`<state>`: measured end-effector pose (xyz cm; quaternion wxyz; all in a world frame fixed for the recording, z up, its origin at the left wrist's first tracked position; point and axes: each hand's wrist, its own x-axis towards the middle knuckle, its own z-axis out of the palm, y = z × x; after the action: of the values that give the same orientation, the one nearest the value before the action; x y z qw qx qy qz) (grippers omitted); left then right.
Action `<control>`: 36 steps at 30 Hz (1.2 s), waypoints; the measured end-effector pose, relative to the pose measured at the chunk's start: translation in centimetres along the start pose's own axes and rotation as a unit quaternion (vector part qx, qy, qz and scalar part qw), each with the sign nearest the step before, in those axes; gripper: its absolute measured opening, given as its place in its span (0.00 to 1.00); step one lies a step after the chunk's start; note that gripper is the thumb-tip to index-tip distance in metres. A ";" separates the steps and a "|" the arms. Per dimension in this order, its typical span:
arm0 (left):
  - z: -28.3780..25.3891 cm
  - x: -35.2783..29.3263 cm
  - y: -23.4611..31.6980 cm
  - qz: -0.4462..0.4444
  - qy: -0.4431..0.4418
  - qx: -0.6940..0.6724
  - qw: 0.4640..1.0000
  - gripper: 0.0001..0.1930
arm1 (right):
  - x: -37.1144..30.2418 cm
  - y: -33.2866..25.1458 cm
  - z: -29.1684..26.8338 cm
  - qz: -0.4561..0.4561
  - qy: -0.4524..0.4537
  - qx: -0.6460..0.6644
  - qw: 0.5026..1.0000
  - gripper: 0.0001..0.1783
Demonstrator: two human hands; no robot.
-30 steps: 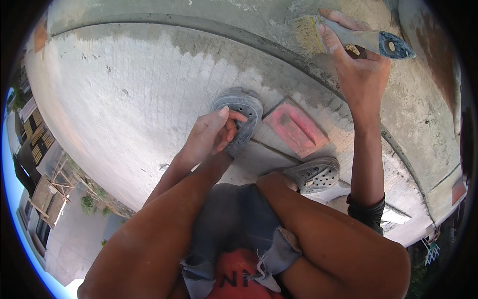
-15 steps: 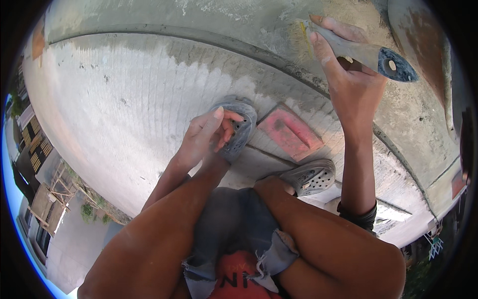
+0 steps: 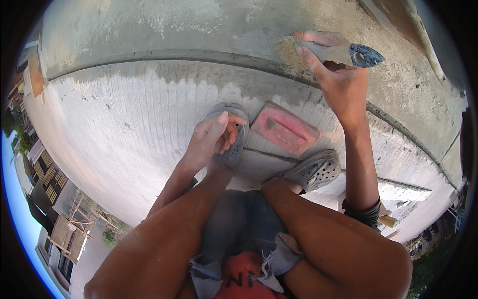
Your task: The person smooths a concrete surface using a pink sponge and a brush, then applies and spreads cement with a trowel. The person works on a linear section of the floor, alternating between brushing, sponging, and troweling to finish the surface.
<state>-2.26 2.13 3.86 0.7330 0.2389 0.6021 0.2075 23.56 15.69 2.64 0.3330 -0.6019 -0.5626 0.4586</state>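
Observation:
My right hand (image 3: 344, 82) is wrapped round a wide paintbrush (image 3: 331, 51) with a pale handle and a dark, holed end. Its straw-coloured bristles point left and meet the grey concrete at the dark groove (image 3: 209, 57), or hover just over it; contact is hard to tell. My left hand (image 3: 209, 137) hangs above my left shoe, holding nothing, with thumb stretched out and fingers loosely curled. Between my shoes lies a worn pink plastering float (image 3: 283, 130), a dark patch on its face.
My grey clogs, the left (image 3: 233, 149) and the right (image 3: 318, 171), stand on the whitish, ridged slab (image 3: 124, 119). A brown board or sheet (image 3: 396, 22) with a pale edge is at the upper right. A wooden handle (image 3: 388, 221) shows beside my right forearm. Wooden structures lie beyond the slab at left.
My right hand has brought the brush left and slightly down, from the grey surface to the groove. The left hand has barely moved, and the view has shifted a little.

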 end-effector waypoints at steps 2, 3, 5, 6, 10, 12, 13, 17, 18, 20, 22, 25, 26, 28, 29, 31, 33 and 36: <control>-0.1 -0.2 0.0 0.000 0.005 0.005 1.000 0.30 | 0.2 0.6 -1.3 -0.004 0.063 -0.017 0.998 0.14; -0.2 -0.3 0.0 -0.005 0.010 0.001 1.000 0.30 | 0.2 0.5 -2.1 -0.023 0.084 -0.048 0.995 0.14; 0.1 -0.1 -0.2 -0.002 0.010 -0.003 1.000 0.30 | -0.1 0.4 -2.2 -0.031 0.077 -0.008 0.996 0.15; 0.1 0.0 -0.4 0.004 0.010 -0.003 1.000 0.30 | -0.1 0.3 -1.9 -0.036 0.073 0.011 0.997 0.15; 0.4 0.9 -0.7 0.036 -0.004 0.016 0.999 0.30 | -0.7 0.9 0.2 -0.023 -0.032 0.019 0.999 0.15; 0.8 1.1 -0.5 0.033 -0.008 0.021 0.999 0.30 | -0.7 2.2 -1.4 0.004 0.003 0.047 0.999 0.16; 0.8 1.0 -0.6 0.029 -0.007 0.022 0.999 0.30 | -0.6 2.9 -2.8 0.001 0.030 0.047 0.998 0.15; 0.7 0.8 -1.2 0.040 0.001 -0.004 0.999 0.29 | -1.5 4.2 -8.3 0.030 0.146 0.005 0.989 0.14; 0.7 0.8 -1.3 0.045 0.005 -0.004 0.999 0.29 | -1.8 4.5 -8.2 0.009 0.142 0.016 0.990 0.14; 0.9 1.2 -1.2 0.048 0.003 0.003 0.999 0.29 | -2.1 3.3 -6.2 -0.029 0.139 0.036 0.989 0.14; 1.1 1.5 -1.1 0.047 0.005 0.010 0.999 0.29 | -2.3 2.9 -3.5 0.008 0.089 0.092 0.992 0.15; 1.6 1.8 -0.5 0.042 0.010 0.039 0.998 0.29 | -2.3 3.9 -2.8 0.047 0.061 0.086 0.993 0.16; 1.7 1.8 -0.4 0.041 0.017 0.050 0.998 0.28 | -2.3 4.6 -3.6 0.037 0.079 0.088 0.992 0.15; 1.9 1.8 -0.4 0.039 0.030 0.067 0.997 0.28 | -2.5 6.2 -5.9 0.032 0.129 0.098 0.986 0.15; 1.7 1.9 -1.0 0.044 0.033 0.054 0.997 0.28 | -2.7 7.4 -7.9 0.036 0.158 0.105 0.981 0.15; 1.5 2.1 -1.6 0.056 0.037 0.032 0.997 0.27 | -3.3 7.9 -11.0 0.039 0.215 0.112 0.969 0.16; 1.7 2.0 -1.9 0.055 0.058 0.024 0.997 0.26 | -4.0 7.7 -13.3 0.037 0.267 0.104 0.957 0.16; 2.2 2.3 -1.9 0.069 0.076 0.037 0.994 0.25 | -4.1 7.0 -12.1 0.004 0.221 0.125 0.967 0.17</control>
<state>0.39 1.78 1.30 0.6594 0.2906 0.6455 0.2530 37.63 12.06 1.25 0.5202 -0.6436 -0.4110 0.3825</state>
